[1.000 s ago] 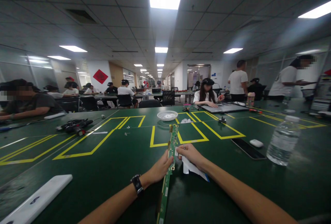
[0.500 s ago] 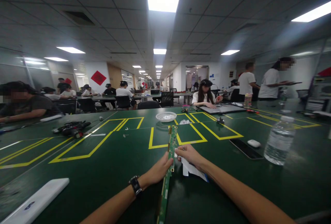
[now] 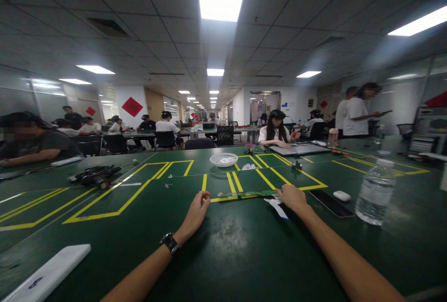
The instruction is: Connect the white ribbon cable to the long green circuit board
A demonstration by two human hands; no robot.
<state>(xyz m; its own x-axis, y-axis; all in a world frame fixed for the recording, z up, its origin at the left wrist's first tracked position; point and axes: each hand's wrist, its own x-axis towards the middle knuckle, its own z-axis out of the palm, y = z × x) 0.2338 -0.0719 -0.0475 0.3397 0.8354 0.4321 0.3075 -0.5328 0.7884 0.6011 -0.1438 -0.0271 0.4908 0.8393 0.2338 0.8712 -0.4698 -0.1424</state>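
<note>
A long, narrow green circuit board [image 3: 249,195] lies crosswise in front of me, along the yellow tape on the green table. My right hand [image 3: 293,198] has its fingers closed on the board's right end. From that end hangs a white flat ribbon cable [image 3: 277,207] with a blue tip, just left of my right wrist. My left hand [image 3: 196,210], with a black watch on the wrist, is beside the board's left end with a small gap between them. Its fingers are loosely bent and hold nothing.
Beyond the board stands a white plastic basket [image 3: 223,159]. To the right are a black phone [image 3: 331,203], a white earbud case [image 3: 342,196] and a water bottle [image 3: 376,192]. Black tools [image 3: 94,176] lie left, a white box [image 3: 52,274] near left. A co-worker [image 3: 276,130] sits opposite.
The circuit board has turned from pointing away from me to lying crosswise, farther forward. My left hand has let go and moved left; my right hand has moved right with the board's end.
</note>
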